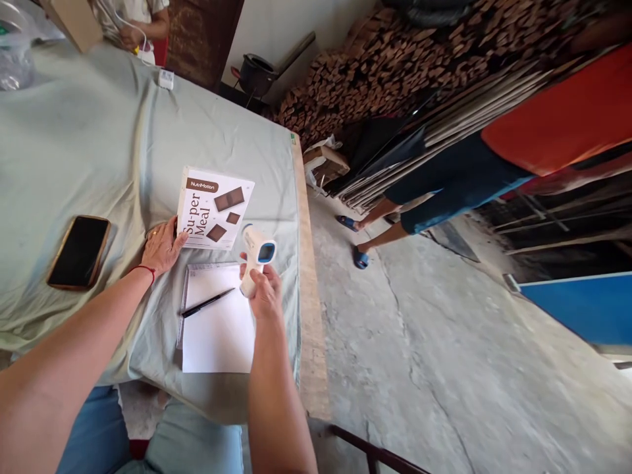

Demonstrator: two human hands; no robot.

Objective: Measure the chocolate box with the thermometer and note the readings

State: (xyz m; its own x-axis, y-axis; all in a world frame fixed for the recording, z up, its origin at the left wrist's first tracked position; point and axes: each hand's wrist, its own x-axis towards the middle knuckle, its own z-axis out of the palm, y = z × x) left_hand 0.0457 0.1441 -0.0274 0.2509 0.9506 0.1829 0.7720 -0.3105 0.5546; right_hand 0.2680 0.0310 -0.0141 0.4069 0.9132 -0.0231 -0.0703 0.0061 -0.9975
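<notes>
We find both hands occupied over the cloth-covered table (103, 164). The left hand (162, 251) grips the white box (220, 214) by its lower left corner, with the thumb laid over the front; the box appears to be raised on edge, its printed face towards us. The right hand (265, 293) is wrapped around the handle of the white handheld thermometer (253, 242), which is held up just beside the box's lower right corner, its display (266, 252) turned to the wearer.

We judge the step in hand to be handling the thermometer next to the steadied box. The display is too small and dark for us to say whether it bears a figure, and the index finger is partly hidden, so we cannot confirm any press.

Below lies the notebook (217, 336), with the pen (208, 302) resting slantwise across it, touched by neither hand. The phone (79, 253) lies apart at the left. In our opinion, the next move calls for a firm left hold and a level right wrist; writing would first require a freed hand.
</notes>
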